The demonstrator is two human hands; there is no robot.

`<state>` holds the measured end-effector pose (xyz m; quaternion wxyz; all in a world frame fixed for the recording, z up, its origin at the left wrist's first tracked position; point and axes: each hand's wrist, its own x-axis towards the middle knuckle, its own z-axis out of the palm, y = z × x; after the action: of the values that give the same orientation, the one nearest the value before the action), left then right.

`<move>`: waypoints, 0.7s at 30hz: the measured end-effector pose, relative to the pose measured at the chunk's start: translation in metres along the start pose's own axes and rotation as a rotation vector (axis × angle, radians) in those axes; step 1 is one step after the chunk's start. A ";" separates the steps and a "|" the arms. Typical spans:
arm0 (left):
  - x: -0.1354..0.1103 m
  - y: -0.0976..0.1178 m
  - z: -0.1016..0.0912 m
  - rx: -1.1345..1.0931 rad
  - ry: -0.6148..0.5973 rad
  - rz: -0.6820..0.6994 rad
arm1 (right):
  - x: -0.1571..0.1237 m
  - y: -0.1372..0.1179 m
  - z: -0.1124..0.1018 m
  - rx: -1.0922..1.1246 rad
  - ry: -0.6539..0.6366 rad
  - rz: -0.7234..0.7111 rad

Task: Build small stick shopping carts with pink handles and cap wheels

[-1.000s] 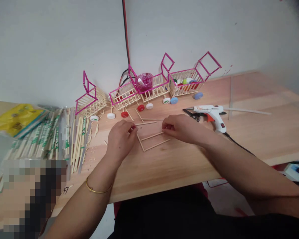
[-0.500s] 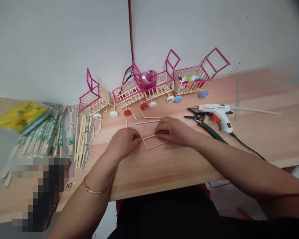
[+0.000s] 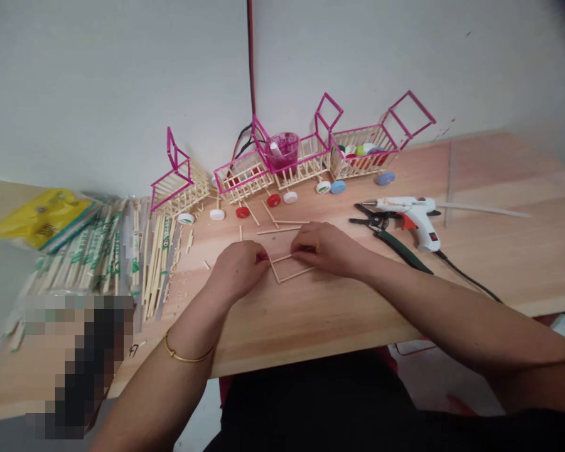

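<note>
A small frame of thin wooden sticks lies on the table between my hands. The fingers of my left hand are closed at the upper end of its left side stick. My right hand pinches the crosspiece near its right end, above the lower stick. My right hand hides the right part of the frame. Just beyond the hands lie a few loose sticks. A white hot glue gun with a red trigger rests to the right, beside green-handled cutters.
Small stick carts with pink edges and bottle-cap wheels stand along the wall. A pink-stained plastic cup is among them. Bundled sticks, loose sticks and a yellow packet lie at left. The glue gun's cord runs off the front edge.
My left hand has moved slightly right along the frame's left stick. My right hand keeps its pinch, shifted barely leftward. The view has shifted a little.
</note>
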<state>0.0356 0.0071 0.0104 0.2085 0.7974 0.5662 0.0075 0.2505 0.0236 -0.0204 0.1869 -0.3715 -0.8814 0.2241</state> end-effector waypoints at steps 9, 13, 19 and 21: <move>0.000 0.000 0.000 -0.019 0.001 -0.003 | 0.001 -0.002 0.001 -0.013 0.003 0.010; 0.001 0.000 0.000 -0.024 -0.002 -0.007 | 0.002 -0.003 0.001 -0.020 -0.001 0.010; 0.001 0.001 -0.001 -0.032 -0.002 -0.005 | 0.002 -0.004 0.001 -0.033 -0.003 0.001; 0.001 0.002 -0.001 -0.027 -0.009 -0.008 | 0.002 -0.004 0.001 -0.036 -0.004 0.002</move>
<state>0.0370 0.0075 0.0120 0.2216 0.7925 0.5681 0.0107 0.2463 0.0222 -0.0190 0.1781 -0.3754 -0.8852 0.2092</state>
